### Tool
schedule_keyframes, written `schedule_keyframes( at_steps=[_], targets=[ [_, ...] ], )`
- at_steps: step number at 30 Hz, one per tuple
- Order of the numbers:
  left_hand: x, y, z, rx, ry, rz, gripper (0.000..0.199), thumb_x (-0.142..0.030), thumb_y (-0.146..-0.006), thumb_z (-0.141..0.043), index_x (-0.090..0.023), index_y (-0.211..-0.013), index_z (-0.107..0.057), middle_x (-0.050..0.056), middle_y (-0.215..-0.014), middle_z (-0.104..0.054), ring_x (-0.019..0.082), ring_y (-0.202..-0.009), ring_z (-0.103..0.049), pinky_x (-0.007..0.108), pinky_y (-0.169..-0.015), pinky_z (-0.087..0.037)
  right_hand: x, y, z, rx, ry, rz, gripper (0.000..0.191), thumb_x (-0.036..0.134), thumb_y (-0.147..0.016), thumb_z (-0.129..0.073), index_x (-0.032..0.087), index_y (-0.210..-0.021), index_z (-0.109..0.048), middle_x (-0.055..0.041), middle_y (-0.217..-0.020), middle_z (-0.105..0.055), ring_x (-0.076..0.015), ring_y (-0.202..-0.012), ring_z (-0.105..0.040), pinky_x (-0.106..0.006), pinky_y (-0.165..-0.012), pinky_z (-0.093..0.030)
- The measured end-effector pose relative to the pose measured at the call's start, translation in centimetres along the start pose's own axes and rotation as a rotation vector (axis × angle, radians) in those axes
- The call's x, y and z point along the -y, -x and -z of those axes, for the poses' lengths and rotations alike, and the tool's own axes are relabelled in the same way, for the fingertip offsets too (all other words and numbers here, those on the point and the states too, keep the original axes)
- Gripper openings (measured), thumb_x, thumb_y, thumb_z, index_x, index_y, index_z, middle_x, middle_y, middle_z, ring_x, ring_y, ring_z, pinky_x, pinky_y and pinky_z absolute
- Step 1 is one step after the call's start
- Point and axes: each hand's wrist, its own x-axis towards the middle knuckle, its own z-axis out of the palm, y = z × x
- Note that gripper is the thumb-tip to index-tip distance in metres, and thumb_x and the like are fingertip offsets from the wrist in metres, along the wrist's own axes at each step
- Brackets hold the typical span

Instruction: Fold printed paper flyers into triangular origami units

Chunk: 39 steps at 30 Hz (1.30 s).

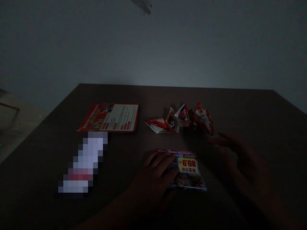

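Glossy printed sheet [189, 179] lies on worktop [115, 95], nr. folded-paper pieces [182, 116]. L hand [155, 172] rests flat on its L end; R hand [244, 169] is open, nothing visibly held. Est.: lightweight, flexible, slippery, crease-prone. Rec. hold: R edge, light pinch.

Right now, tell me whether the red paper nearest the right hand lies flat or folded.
Folded: the red paper rises off the table in creased points.
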Motion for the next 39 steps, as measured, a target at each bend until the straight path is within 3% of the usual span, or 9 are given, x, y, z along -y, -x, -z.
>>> schedule_keyframes(
  at_steps=[5, 9, 14, 19, 28, 39],
  targets=[
    [-0.3, 0.1, -0.2, -0.016, -0.015, 0.019, 0.047, -0.04, -0.089, -0.048, -0.023, -0.133, -0.044, 0.01, -0.147, -0.036, 0.03, -0.134, -0.032, 0.054, -0.111, -0.021, 0.1, 0.0, -0.2, 0.051, 0.042, 0.073, 0.027, 0.027, -0.09, -0.05, 0.023, -0.116, -0.054, -0.0064, -0.101, -0.07, -0.0233, -0.092, -0.066, -0.037, -0.076, -0.053],
    [-0.5, 0.1, -0.4, -0.022, -0.041, 0.03, 0.047, -0.04, -0.09, -0.046, -0.021, -0.133, -0.044, 0.012, -0.147, -0.036, 0.031, -0.135, -0.03, 0.054, -0.11, -0.021, 0.0, 0.0, -1.2, 0.151, 0.004, 0.215, 0.021, 0.023, -0.088, -0.053, 0.021, -0.109, -0.058, -0.0069, -0.1, -0.069, -0.0223, -0.093, -0.063, -0.037, -0.079, -0.051],
    [-0.6, 0.1, -0.6, -0.046, -0.044, 0.025, 0.047, -0.04, -0.09, -0.047, -0.021, -0.132, -0.045, 0.012, -0.146, -0.036, 0.031, -0.135, -0.03, 0.054, -0.11, -0.023, 0.7, 0.1, -2.6, 0.31, -0.055, 0.368, 0.029, 0.016, -0.089, -0.052, 0.021, -0.118, -0.052, -0.0077, -0.104, -0.068, -0.0216, -0.097, -0.06, -0.04, -0.085, -0.048],
    [-0.7, 0.1, -0.5, -0.055, -0.024, 0.026, 0.047, -0.038, -0.088, -0.05, -0.022, -0.132, -0.046, 0.011, -0.146, -0.037, 0.03, -0.136, -0.029, 0.053, -0.11, -0.023, 1.4, 0.3, -3.5, 0.44, -0.052, 0.398, 0.037, 0.014, -0.089, -0.052, 0.022, -0.125, -0.047, -0.0081, -0.106, -0.066, -0.0213, -0.096, -0.059, -0.04, -0.086, -0.045],
    [-0.8, -0.1, -0.1, -0.046, -0.004, 0.02, 0.051, -0.04, -0.089, -0.047, -0.017, -0.135, -0.042, 0.011, -0.146, -0.037, 0.029, -0.136, -0.03, 0.051, -0.111, -0.022, 1.8, 0.4, -3.8, 0.478, 0.005, 0.36, 0.041, 0.014, -0.088, -0.052, 0.02, -0.128, -0.046, -0.0085, -0.107, -0.065, -0.0228, -0.097, -0.058, -0.042, -0.086, -0.045],
    [-0.5, -0.1, 0.0, -0.079, 0.025, 0.005, 0.041, -0.04, -0.086, -0.052, -0.019, -0.121, -0.054, 0.012, -0.143, -0.041, 0.03, -0.132, -0.035, 0.053, -0.109, -0.024, 1.8, 0.4, -4.2, 0.427, 0.036, 0.329, 0.037, 0.013, -0.083, -0.059, 0.02, -0.119, -0.053, -0.0076, -0.102, -0.068, -0.0241, -0.094, -0.061, -0.043, -0.084, -0.048]
  ],
)
